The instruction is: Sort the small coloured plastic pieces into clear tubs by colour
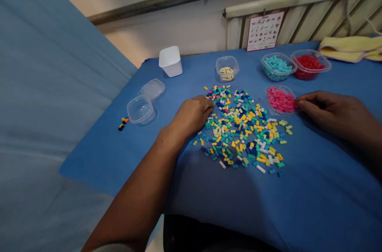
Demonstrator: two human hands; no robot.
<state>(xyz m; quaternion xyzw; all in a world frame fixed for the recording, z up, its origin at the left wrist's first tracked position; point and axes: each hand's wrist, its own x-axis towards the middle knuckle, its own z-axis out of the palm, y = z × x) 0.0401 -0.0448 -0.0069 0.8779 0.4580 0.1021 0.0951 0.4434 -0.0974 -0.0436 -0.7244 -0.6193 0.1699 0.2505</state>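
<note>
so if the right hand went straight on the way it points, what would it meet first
Probably the clear tub of pink bricks; the right hand is at its edge, though whether they touch is unclear.

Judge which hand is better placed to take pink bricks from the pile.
Probably the left hand: its fingers are at the pile, near pink bricks; the right hand is at the pink-filled tub.

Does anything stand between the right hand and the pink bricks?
Nothing visible does: the right hand is at the right edge of the tub of pink bricks. The mixed pile lies mostly to the tub's left.
</note>
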